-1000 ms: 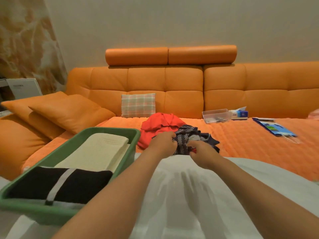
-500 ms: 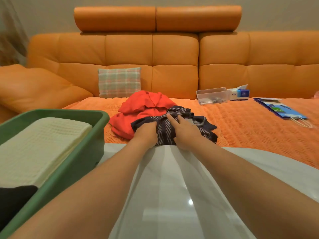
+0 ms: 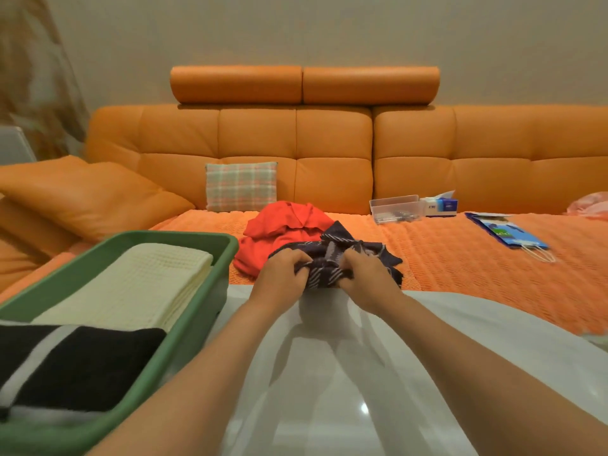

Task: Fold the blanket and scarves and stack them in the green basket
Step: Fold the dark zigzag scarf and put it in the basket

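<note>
Cream blanket [image 3: 131,284] and black scarf [image 3: 92,366] lie folded in the green basket [image 3: 171,236]. My left hand [image 3: 279,278] and right hand [image 3: 368,274] grip the navy scarf [image 3: 332,255]; the red cloth [image 3: 286,225] lies unfolded.

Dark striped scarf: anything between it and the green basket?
Nothing visible. The left hand and right hand grip the scarf by the table's far edge. The basket sits to the left, top open, with a cream blanket and black scarf folded inside.
</note>
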{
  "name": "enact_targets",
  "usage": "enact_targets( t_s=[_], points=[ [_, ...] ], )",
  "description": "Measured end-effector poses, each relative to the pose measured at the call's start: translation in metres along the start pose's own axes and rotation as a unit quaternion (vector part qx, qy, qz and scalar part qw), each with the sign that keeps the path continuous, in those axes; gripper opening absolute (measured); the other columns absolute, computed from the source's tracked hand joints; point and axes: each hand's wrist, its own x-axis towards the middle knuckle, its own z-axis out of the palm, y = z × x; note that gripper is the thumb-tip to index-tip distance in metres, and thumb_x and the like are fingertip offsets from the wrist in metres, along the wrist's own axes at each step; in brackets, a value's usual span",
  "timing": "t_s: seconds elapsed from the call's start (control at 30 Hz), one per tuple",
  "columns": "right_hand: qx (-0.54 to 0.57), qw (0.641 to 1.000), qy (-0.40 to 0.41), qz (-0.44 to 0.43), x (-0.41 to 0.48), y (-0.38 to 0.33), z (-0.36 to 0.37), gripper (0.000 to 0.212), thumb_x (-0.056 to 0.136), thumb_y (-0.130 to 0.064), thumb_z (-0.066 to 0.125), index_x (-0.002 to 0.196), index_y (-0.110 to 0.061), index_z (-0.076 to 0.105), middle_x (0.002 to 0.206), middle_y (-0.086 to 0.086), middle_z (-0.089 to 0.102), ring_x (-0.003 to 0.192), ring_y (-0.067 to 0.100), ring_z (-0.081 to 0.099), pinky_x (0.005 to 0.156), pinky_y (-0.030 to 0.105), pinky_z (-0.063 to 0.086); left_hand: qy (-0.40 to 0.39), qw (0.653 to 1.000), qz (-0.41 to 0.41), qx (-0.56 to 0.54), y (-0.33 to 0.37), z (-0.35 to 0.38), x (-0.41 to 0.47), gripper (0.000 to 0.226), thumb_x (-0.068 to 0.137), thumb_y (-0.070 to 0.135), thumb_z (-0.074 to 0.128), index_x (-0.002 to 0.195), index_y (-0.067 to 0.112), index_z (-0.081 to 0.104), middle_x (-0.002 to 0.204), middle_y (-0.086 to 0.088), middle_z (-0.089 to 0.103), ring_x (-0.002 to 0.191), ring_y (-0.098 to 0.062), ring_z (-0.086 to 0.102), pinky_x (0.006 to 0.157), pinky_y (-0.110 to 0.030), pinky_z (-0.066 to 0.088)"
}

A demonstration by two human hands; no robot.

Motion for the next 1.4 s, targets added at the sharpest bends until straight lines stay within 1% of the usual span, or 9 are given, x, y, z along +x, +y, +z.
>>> enact_targets(
  t_s=[0.13,0.33,0.53,0.67,0.83,1.0,1.1,1.2,1.4],
  points=[
    [0.041,0.998,-0.045,0.01,-0.06,-0.024,-0.024,0.022,0.084,-0.014,0.065,0.091,-0.027,0.048,0.079,-0.01,0.054,0.077,0.019,0.052,0.059,0.025,0.034,-0.079,0.995,-0.057,-0.032,0.033,-0.025,-0.054,0.017,0.077,0.011,0.057,0.074,0.027,0.061,0.068,0.011,0.059,0.069,-0.009,0.051,0.065,-0.026,0.037],
    [0.101,0.982,-0.147,0.066,-0.142,-0.059,-0.035,0.037,0.086,-0.013,0.056,0.119,-0.025,0.064,0.111,-0.004,0.067,0.102,0.015,0.062,0.087,0.028,0.049,-0.206,0.972,-0.108,-0.019,0.074,-0.062,-0.131,0.011,0.068,0.026,0.048,0.062,0.022,0.055,0.054,0.009,0.052,0.055,-0.007,0.044,0.055,-0.026,0.035],
    [0.191,0.934,-0.294,0.07,-0.193,-0.083,-0.05,0.01,0.084,-0.024,0.07,0.081,-0.031,0.076,0.083,-0.003,0.071,0.073,0.007,0.061,0.076,0.029,0.053,-0.367,0.906,-0.159,0.136,0.108,-0.099,-0.166,0.027,0.089,0.022,0.047,0.076,0.006,0.063,0.078,-0.018,0.063,0.078,-0.034,0.059,0.065,-0.035,0.045],
    [0.275,0.935,-0.197,0.101,-0.204,-0.078,-0.058,0.037,0.076,-0.018,0.053,0.104,-0.021,0.077,0.1,-0.003,0.073,0.095,0.011,0.066,0.091,0.029,0.051,-0.301,0.919,-0.101,0.232,0.102,-0.098,-0.168,0.027,0.093,0.032,0.044,0.09,0.016,0.065,0.109,-0.013,0.067,0.105,-0.031,0.061,0.078,-0.032,0.043],
    [-0.183,0.957,-0.226,-0.001,-0.203,-0.043,-0.064,0.077,0.082,-0.008,0.052,0.15,-0.041,0.036,0.164,-0.008,0.018,0.153,0.019,0.008,0.122,0.048,0.009,-0.249,0.963,0.004,0.104,0.084,-0.06,-0.168,0.043,0.097,0.02,0.05,0.139,0.029,0.052,0.141,0.0,0.048,0.13,-0.02,0.046,0.109,-0.037,0.037],
    [-0.164,0.955,-0.248,-0.004,-0.196,-0.048,-0.061,0.058,0.087,-0.005,0.05,0.135,-0.036,0.058,0.131,-0.005,0.063,0.121,0.021,0.056,0.107,0.037,0.039,-0.252,0.94,0.069,0.22,0.082,-0.037,-0.153,0.068,0.099,0.019,0.049,0.157,0.033,0.015,0.165,0.0,0.009,0.15,-0.021,0.013,0.118,-0.044,0.025],
    [-0.072,0.947,-0.304,0.075,-0.2,-0.049,-0.07,0.029,0.085,-0.012,0.052,0.1,-0.021,0.076,0.108,0.001,0.072,0.094,0.018,0.063,0.082,0.03,0.052,-0.279,0.917,0.051,0.28,0.078,-0.027,-0.144,0.073,0.1,0.023,0.049,0.157,0.034,0.006,0.161,-0.002,0.024,0.148,-0.021,0.02,0.122,-0.047,0.006],
    [-0.151,0.945,-0.265,0.123,-0.199,-0.037,-0.082,0.018,0.082,-0.021,0.05,0.076,-0.013,0.065,0.087,0.013,0.067,0.073,0.024,0.055,0.065,0.032,0.046,-0.292,0.915,0.052,0.273,0.071,-0.024,-0.138,0.057,0.096,0.017,0.05,0.148,0.037,0.039,0.135,-0.004,0.058,0.129,-0.025,0.048,0.12,-0.043,0.015],
    [-0.155,0.961,-0.163,0.161,-0.195,-0.035,-0.096,0.026,0.089,-0.041,0.05,0.101,-0.021,0.062,0.101,0.002,0.063,0.089,0.02,0.059,0.075,0.035,0.048,-0.223,0.967,0.079,0.097,0.082,-0.041,-0.139,0.04,0.089,0.006,0.045,0.112,0.026,0.071,0.102,0.0,0.056,0.105,-0.021,0.056,0.095,-0.034,0.043]
  ],
)
